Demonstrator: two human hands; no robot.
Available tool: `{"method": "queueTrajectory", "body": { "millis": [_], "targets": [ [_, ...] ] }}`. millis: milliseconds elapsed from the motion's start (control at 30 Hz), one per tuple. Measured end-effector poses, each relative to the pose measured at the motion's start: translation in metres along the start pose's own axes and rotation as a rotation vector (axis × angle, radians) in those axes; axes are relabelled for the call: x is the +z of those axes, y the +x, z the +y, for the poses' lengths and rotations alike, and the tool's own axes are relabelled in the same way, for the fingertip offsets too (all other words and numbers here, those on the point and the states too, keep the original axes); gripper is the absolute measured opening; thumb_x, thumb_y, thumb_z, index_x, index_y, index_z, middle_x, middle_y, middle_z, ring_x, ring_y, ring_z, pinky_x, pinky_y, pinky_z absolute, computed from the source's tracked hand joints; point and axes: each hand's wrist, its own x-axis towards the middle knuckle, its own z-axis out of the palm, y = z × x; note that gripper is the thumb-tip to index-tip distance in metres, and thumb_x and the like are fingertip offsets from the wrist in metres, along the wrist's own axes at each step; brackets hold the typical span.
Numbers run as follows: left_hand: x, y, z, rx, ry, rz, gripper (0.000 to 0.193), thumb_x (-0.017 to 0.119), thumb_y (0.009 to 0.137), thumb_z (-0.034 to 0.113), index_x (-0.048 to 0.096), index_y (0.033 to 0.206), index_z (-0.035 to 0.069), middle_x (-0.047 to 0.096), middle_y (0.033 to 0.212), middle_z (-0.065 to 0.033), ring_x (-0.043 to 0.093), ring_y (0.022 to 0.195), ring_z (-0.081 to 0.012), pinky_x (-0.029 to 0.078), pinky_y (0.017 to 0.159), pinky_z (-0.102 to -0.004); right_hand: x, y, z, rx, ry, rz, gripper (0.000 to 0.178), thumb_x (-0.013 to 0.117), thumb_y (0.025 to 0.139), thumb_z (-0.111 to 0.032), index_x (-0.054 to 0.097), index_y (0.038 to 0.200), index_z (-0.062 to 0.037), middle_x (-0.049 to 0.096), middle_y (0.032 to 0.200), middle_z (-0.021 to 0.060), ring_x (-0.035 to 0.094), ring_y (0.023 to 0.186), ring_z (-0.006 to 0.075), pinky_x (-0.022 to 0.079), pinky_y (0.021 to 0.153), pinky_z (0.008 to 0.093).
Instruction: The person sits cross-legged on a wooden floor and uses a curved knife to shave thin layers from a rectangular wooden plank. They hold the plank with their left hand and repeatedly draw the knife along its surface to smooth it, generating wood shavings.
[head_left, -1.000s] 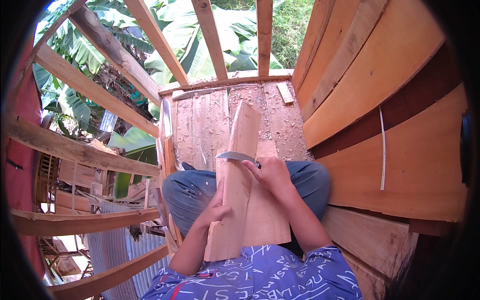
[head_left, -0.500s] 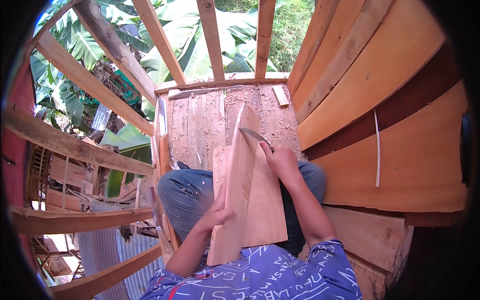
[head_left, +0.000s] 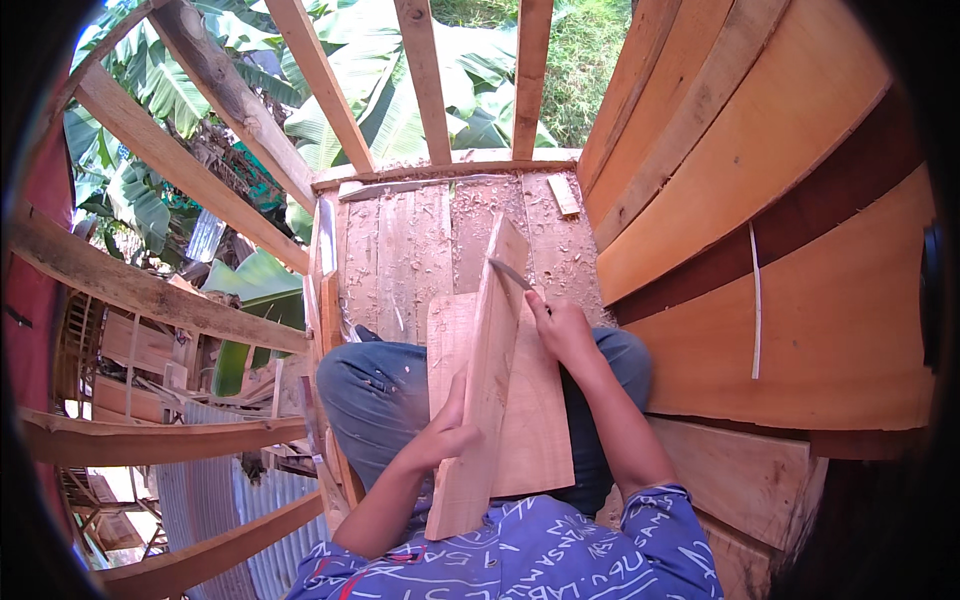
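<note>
Seated on the plank floor (head_left: 400, 250), I steady the narrow board (head_left: 490, 380) on edge over my lap, left hand (head_left: 440, 435) fingers clamped on it, right hand (head_left: 562, 330) gripping the blade (head_left: 508, 272); I judge trimming underway, needing controlled strokes.

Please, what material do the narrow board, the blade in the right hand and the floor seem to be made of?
Narrow board: bare, unpainted wood, pale tan with lengthwise grain; the left hand steadies it.
Blade: probably metal, grey with a dull sheen; the right hand hides its handle.
Floor: rough unfinished wood planks with visible seams, strewn with pale shavings.
</note>
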Motion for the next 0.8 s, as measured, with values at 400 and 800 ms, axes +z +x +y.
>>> {"method": "queueTrajectory", "body": {
  "millis": [400, 800],
  "targets": [
    [0.001, 0.015, 0.0, 0.073, 0.146, -0.015, 0.101, 0.053, 0.07, 0.009, -0.001, 0.155, -0.001, 0.016, 0.156, -0.019, 0.01, 0.149, -0.0268, 0.013, 0.119, -0.0349, 0.003, -0.053, -0.018, -0.5, -0.229, -0.015, 0.053, 0.056, 0.094, -0.052, 0.073, 0.082, -0.0029, 0.064, 0.066, 0.0214, 0.067, 0.067, 0.0392, 0.053, 0.062, 0.0458],
    [0.013, 0.017, 0.008, 0.037, 0.191, 0.004, 0.104, 0.05, 0.067, 0.008, -0.003, 0.156, 0.0, 0.014, 0.157, -0.0184, 0.013, 0.148, -0.0257, 0.019, 0.117, -0.033, -0.004, -0.025, 0.005, -0.284, -0.076, 0.062, 0.048, 0.06, 0.094, -0.046, 0.069, 0.075, -0.0026, 0.062, 0.066, 0.0213, 0.064, 0.064, 0.0399, 0.049, 0.056, 0.0465]
  ]
}}
